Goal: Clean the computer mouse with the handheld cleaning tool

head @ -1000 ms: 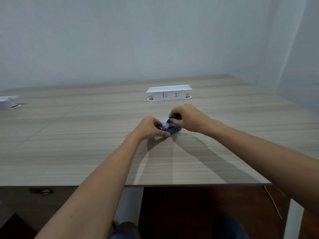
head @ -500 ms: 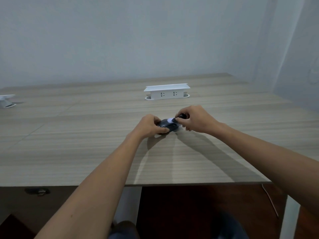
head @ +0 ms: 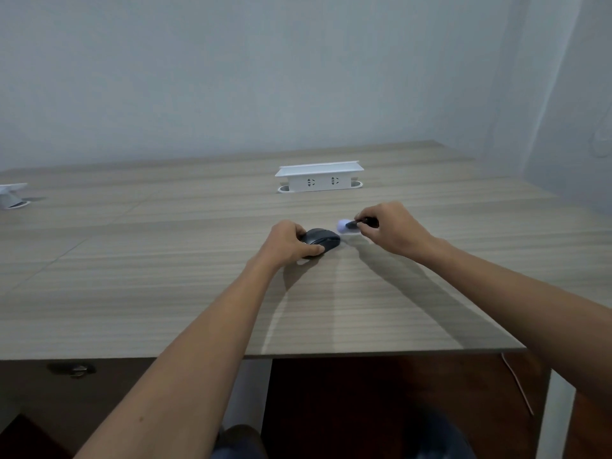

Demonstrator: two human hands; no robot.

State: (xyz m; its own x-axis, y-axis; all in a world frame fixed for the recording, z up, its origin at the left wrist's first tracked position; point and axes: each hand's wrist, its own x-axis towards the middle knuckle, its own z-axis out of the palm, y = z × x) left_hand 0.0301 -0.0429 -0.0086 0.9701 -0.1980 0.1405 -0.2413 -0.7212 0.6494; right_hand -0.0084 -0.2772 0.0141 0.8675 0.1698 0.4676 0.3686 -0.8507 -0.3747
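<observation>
Head view, only feed I have. Dark computer mouse [head: 320,240] sits flat on the wood-grain bench [head: 165,293], a little above frame centre, long axis running roughly 9 to 3 o'clock.

Left hand [head: 287,243] is on the mouse's 9 o'clock end: thumb curled along the near side, fingers wrapped over the far side. Grip is closed on the mouse, pinning it to the bench.

Right hand [head: 392,228] sits at about 2 o'clock from the mouse, just beside it. Fingers and thumb pinch the dark handle of the cleaning tool [head: 351,225]. Grip closed on the tool. Its pale rounded head points toward 9 o'clock and sits just off the mouse's 3 o'clock end. It's motion-blurred; I read a small gap between head and mouse, but I can't tell if it touches the bench.

At 12 o'clock from the hands, well apart, a white power socket box [head: 319,180] stands raised out of the bench, two outlets facing me. A second white unit [head: 11,195] is cut off at the frame's 9 o'clock edge.
</observation>
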